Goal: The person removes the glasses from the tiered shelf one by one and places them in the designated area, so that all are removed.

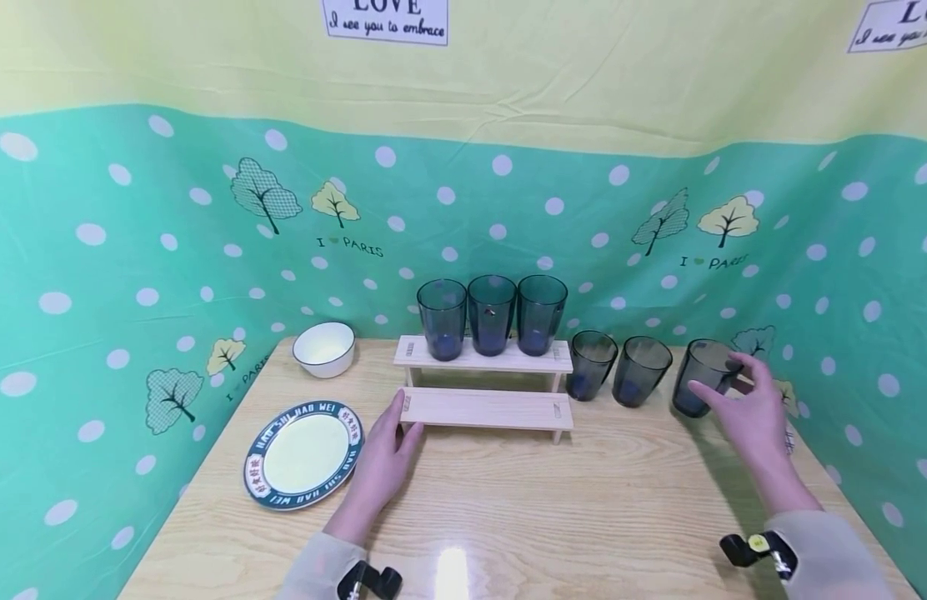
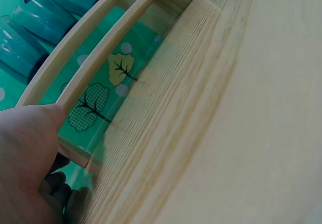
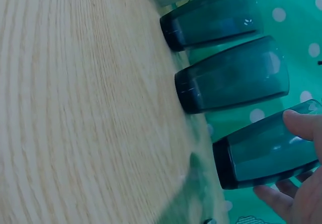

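Note:
My right hand (image 1: 756,412) grips a dark tinted glass (image 1: 702,367) at the right end of a row, with the thumb on its near side. Seen in the right wrist view, this glass (image 3: 269,151) is tilted by the camera angle, and fingers pass behind it. Two matching glasses, one in the middle (image 1: 641,371) and one nearest the rack (image 1: 589,367), stand to its left. My left hand (image 1: 384,458) holds the left end of a two-step wooden rack (image 1: 486,408). In the left wrist view, the thumb lies against the rack (image 2: 95,63) end.
Three more tinted glasses (image 1: 492,317) stand side by side on the upper step. Left of the rack are a white bowl (image 1: 324,350) and a blue-rimmed plate (image 1: 304,454). A green and yellow cloth (image 1: 493,192) hangs behind the wooden table (image 1: 583,508).

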The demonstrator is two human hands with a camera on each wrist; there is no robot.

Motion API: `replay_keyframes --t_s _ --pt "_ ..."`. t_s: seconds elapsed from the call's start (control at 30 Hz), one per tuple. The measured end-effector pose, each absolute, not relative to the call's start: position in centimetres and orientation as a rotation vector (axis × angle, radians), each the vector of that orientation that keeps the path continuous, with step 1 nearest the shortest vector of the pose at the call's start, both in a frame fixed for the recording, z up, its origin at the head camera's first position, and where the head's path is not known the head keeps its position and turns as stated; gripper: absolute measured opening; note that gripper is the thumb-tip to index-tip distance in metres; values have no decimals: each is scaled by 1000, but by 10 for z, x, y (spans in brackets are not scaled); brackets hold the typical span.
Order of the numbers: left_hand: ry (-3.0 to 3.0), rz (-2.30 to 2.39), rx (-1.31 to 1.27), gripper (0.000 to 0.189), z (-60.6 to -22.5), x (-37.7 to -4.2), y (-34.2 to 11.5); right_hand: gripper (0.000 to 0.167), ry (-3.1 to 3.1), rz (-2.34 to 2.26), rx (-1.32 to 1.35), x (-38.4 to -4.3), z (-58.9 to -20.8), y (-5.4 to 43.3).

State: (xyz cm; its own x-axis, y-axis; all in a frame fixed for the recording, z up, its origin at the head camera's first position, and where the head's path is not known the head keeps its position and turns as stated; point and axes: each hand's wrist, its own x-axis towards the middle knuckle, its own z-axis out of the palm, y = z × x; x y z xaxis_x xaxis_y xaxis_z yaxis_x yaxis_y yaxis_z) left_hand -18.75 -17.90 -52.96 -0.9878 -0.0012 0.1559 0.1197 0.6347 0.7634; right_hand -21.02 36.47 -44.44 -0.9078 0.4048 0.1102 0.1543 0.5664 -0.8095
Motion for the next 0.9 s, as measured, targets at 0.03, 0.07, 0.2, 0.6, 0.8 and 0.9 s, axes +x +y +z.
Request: replay_keyframes --t_s 0.03,0.07,0.2,0.6,0.8,0.9 --pt "-2711 -1282 -99 75 -529 -187 -179 101 -2518 1256 -462 -211 -446 365" --pt "-2712 -1282 -99 75 -529 -187 -179 100 -2516 1254 -464 -213 -447 366" --pt "-2713 -1285 -99 75 -529 -187 -179 100 -2508 1249 -459 -218 -453 368" --pt "-2710 -1254 -91 74 -530 -187 -178 96 -2458 1294 -420 -225 -463 367" --pt "-2692 -1238 -100 74 -530 -187 -178 96 -2462 1326 -440 -228 -468 366" --pt "-2693 -1236 -106 74 -530 -188 -177 98 -2468 1332 -452 -229 -470 367"
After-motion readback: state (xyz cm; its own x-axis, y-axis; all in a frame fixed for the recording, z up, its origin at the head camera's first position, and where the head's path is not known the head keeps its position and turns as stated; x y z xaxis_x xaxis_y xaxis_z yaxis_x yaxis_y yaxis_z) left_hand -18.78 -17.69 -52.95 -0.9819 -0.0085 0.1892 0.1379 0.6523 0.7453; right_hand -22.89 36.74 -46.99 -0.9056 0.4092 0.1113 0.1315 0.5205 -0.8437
